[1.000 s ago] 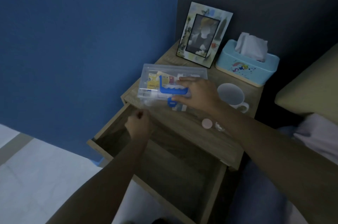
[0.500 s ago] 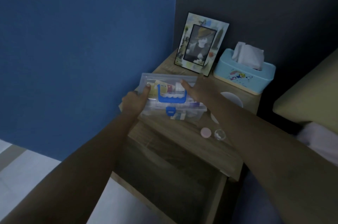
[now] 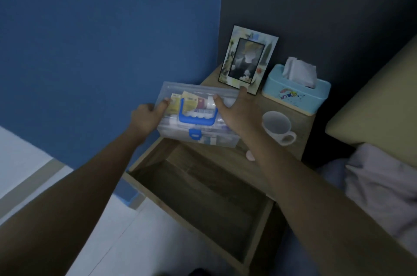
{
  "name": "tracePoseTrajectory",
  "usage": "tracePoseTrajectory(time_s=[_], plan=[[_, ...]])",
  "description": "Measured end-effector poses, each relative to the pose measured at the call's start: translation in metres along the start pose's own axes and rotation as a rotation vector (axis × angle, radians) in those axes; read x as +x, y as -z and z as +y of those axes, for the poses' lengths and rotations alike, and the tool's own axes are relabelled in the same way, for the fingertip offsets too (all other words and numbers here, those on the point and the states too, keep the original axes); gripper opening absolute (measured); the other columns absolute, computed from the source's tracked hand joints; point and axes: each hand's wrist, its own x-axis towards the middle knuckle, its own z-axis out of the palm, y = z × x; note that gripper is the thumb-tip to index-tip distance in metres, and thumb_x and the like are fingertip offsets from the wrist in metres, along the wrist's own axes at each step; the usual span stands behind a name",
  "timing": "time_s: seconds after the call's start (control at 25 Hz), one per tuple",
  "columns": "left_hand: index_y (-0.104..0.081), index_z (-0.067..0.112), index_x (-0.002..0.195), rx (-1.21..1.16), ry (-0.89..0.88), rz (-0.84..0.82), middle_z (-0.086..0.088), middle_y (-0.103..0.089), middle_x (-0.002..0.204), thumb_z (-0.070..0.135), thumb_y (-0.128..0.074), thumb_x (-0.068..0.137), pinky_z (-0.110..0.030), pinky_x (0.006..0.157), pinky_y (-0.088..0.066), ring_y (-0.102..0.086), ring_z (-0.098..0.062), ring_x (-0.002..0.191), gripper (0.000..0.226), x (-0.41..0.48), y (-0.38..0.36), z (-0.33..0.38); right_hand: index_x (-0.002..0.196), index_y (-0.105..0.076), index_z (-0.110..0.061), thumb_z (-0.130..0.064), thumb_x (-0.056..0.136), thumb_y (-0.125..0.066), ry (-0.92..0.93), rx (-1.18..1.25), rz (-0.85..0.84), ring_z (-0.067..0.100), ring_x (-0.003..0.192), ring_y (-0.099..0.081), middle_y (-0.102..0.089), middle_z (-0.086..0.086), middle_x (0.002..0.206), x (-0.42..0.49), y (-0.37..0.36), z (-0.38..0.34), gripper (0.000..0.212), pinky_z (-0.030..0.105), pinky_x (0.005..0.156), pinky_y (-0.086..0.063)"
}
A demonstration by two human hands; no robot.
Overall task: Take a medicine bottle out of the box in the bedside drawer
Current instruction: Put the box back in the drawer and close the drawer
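Observation:
A clear plastic box [image 3: 203, 93] with a blue handle [image 3: 198, 119] and blue latch [image 3: 195, 134] rests on the wooden bedside table [image 3: 300, 115], its lid shut. Through the lid I see sachets and a white medicine bottle [image 3: 210, 102]. My left hand [image 3: 147, 116] grips the box's left end, thumb on the lid. My right hand [image 3: 238, 113] lies spread over the lid's right part. Below, the drawer [image 3: 198, 187] stands pulled out with nothing visible inside.
Behind the box stand a picture frame [image 3: 248, 61] and a light blue tissue box [image 3: 295, 93]. A white mug [image 3: 278, 128] sits right of my right hand, a small pink lid [image 3: 250, 155] near the table's front edge. A bed [image 3: 379, 117] is at the right, a blue wall at the left.
My left hand rose from the drawer to the box's left end. My right hand moved from the handle to the lid's right side. The camera view shifted.

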Motion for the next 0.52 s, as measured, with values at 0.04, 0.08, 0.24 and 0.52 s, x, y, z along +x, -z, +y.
tracePoseTrajectory(time_s=[0.04, 0.08, 0.24, 0.52], plan=[[-0.059, 0.009, 0.064, 0.005, -0.004, -0.026, -0.011, -0.062, 0.071, 0.078, -0.049, 0.057, -0.051, 0.081, -0.056, -0.066, -0.032, 0.078, 0.069, -0.009, 0.008, -0.001, 0.143, -0.019, -0.018, -0.074, 0.077, -0.041, -0.026, 0.010, 0.002, 0.038, 0.127, -0.043, -0.042, 0.019, 0.142, -0.017, 0.002, 0.000, 0.089, 0.047, 0.095, -0.043], [-0.058, 0.012, 0.061, 0.007, -0.006, -0.051, -0.009, -0.061, 0.070, 0.078, -0.049, 0.056, -0.051, 0.082, -0.056, -0.065, -0.031, 0.076, 0.067, -0.019, 0.014, -0.004, 0.143, -0.019, -0.019, -0.074, 0.077, -0.041, -0.059, 0.020, 0.012, 0.038, 0.125, -0.044, -0.044, 0.019, 0.141, -0.034, 0.003, 0.001, 0.088, 0.047, 0.094, -0.044], [-0.066, 0.016, 0.073, 0.006, -0.019, -0.152, -0.011, -0.069, 0.085, 0.071, -0.055, 0.064, -0.045, 0.086, -0.055, -0.067, -0.029, 0.090, 0.057, -0.068, 0.019, -0.023, 0.134, -0.030, -0.016, -0.067, 0.079, -0.049, -0.132, 0.096, 0.134, 0.034, 0.114, -0.052, -0.052, 0.017, 0.128, -0.111, 0.000, 0.022, 0.078, 0.041, 0.083, -0.046], [-0.069, 0.019, 0.080, 0.132, -0.063, -0.340, -0.008, -0.069, 0.082, 0.067, -0.051, 0.075, -0.039, 0.075, -0.053, -0.064, -0.023, 0.080, 0.051, -0.118, -0.006, -0.072, 0.133, -0.039, -0.011, -0.065, 0.072, -0.059, -0.221, 0.261, 0.253, 0.023, 0.113, -0.054, -0.054, 0.011, 0.128, -0.206, -0.037, 0.088, 0.084, 0.028, 0.086, -0.045]])
